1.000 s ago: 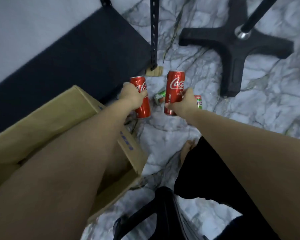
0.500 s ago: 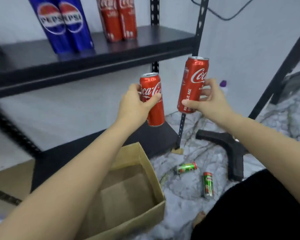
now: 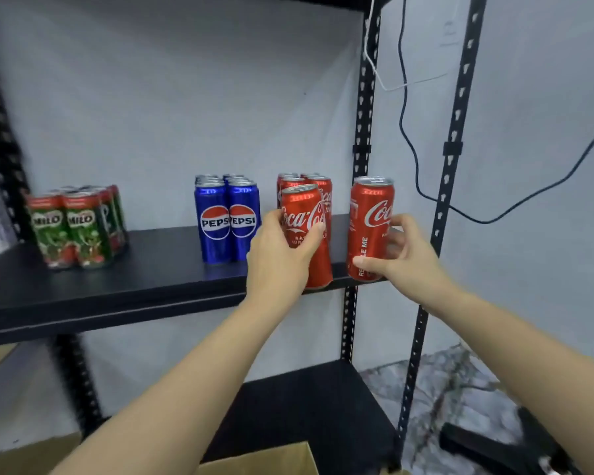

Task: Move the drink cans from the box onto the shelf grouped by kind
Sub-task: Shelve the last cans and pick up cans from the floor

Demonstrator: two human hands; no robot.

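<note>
My left hand [image 3: 282, 258] grips a red Coca-Cola can [image 3: 306, 231] at the front edge of the black shelf [image 3: 151, 269], right in front of the standing group of Coca-Cola cans [image 3: 318, 186]. My right hand [image 3: 402, 258] holds a second red Coca-Cola can [image 3: 371, 224] upright at the shelf's right end, beside the post. Blue Pepsi cans [image 3: 227, 217] stand grouped mid-shelf. Green Milo cans [image 3: 79, 224] stand grouped at the left. Only the rim of the cardboard box [image 3: 271, 461] shows at the bottom.
Black perforated shelf posts [image 3: 360, 159] rise just behind the right-hand can. A lower shelf board [image 3: 306, 413] lies under my arms. Cables [image 3: 422, 186] hang on the wall to the right. Marble floor [image 3: 460, 378] and a black chair base [image 3: 494, 443] lie at the lower right.
Both hands have lifted their Coca-Cola cans from near the floor up to shelf height. The view has swung up from the box and floor to the shelf.
</note>
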